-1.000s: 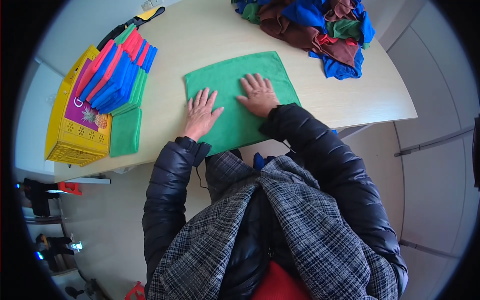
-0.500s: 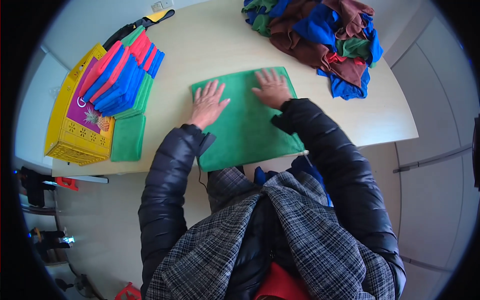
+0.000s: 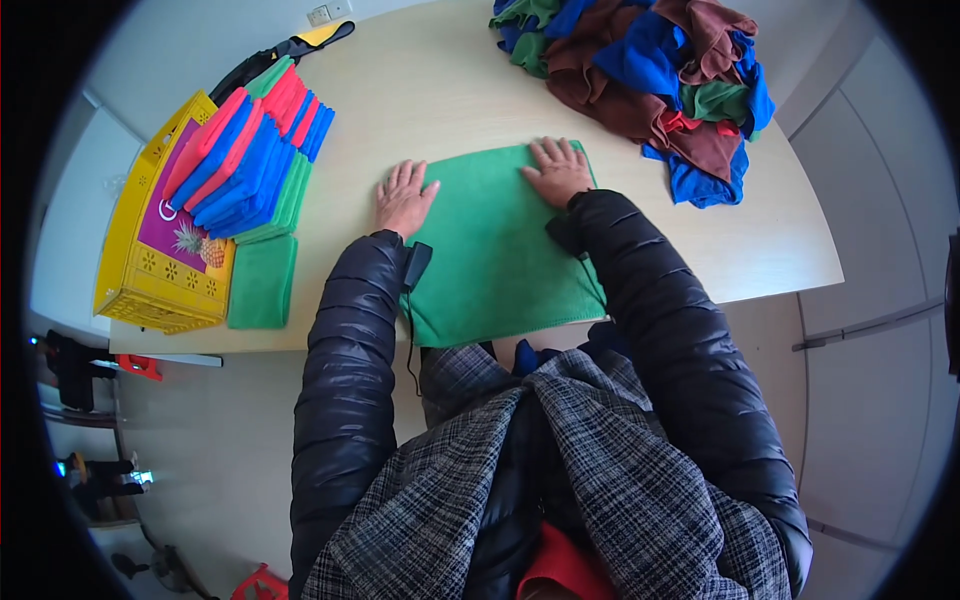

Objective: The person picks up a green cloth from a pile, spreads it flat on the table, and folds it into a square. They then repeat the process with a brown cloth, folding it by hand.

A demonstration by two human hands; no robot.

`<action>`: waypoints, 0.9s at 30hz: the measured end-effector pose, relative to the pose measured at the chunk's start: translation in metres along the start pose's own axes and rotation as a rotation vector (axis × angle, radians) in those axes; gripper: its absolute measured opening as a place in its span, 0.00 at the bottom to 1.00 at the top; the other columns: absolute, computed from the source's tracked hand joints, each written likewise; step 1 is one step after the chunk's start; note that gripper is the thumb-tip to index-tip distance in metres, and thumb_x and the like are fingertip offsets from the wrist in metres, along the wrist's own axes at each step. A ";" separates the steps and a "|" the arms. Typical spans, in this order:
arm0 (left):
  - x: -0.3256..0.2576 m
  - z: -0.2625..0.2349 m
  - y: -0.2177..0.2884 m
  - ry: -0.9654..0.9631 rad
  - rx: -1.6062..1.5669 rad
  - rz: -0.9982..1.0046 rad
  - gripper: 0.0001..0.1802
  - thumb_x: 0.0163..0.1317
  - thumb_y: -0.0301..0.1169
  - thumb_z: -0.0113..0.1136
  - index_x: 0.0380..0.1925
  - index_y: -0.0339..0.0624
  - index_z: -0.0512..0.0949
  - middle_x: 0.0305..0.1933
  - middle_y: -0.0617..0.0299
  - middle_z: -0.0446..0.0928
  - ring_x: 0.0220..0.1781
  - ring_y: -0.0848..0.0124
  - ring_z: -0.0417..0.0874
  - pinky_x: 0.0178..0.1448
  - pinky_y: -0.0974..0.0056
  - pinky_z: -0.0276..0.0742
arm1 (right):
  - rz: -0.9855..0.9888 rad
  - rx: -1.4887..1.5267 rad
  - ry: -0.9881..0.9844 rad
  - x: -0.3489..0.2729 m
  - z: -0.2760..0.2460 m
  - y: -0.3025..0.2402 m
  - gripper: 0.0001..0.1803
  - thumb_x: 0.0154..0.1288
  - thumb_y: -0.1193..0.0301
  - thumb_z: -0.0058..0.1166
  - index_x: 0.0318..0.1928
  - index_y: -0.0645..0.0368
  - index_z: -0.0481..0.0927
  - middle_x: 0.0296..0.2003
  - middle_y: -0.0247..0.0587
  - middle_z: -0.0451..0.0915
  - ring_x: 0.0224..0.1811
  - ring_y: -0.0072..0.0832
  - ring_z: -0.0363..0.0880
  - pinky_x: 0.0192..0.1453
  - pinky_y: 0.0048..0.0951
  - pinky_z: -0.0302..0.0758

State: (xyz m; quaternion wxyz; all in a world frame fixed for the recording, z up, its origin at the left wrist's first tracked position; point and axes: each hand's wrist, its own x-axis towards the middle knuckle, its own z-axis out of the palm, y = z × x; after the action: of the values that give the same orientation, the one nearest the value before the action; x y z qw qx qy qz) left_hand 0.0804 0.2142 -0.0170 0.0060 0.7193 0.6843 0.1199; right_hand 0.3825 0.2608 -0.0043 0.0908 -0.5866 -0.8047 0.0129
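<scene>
A green cloth [image 3: 490, 245] is spread flat on the table before me, its near edge reaching the table's front. My left hand [image 3: 405, 198] lies palm down on its upper left edge, fingers stretched out. Flat on the upper right corner rests my right hand [image 3: 557, 172], fingers spread. Neither hand grips anything. A folded green cloth [image 3: 262, 282] lies to the left. Behind it rise stacks of folded cloths [image 3: 245, 165] in red, blue and green.
A yellow crate [image 3: 165, 300] stands against the stacks at the table's left. Crumpled blue, brown, green and red cloths [image 3: 650, 80] heap at the back right. A black and yellow item [image 3: 285, 50] lies at the back left of the pale table [image 3: 420, 80].
My left hand has slid slightly left to the cloth's edge. My right hand has moved a little right, toward the far corner. The cloth looks smoother and flatter.
</scene>
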 end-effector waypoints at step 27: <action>-0.223 -0.042 0.033 0.058 -0.065 0.227 0.36 0.71 0.49 0.52 0.74 0.47 0.61 0.79 0.53 0.56 0.81 0.56 0.53 0.81 0.42 0.44 | -0.004 -0.017 0.101 -0.205 -0.032 0.013 0.33 0.75 0.52 0.45 0.74 0.51 0.62 0.75 0.45 0.60 0.79 0.47 0.53 0.80 0.52 0.49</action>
State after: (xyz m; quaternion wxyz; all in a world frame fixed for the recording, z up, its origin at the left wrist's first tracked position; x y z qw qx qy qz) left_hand 0.0973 -0.0143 -0.0071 -0.0043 0.7879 0.5939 0.1626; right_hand 0.4602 0.0682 -0.0017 0.1265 -0.5857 -0.8002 -0.0240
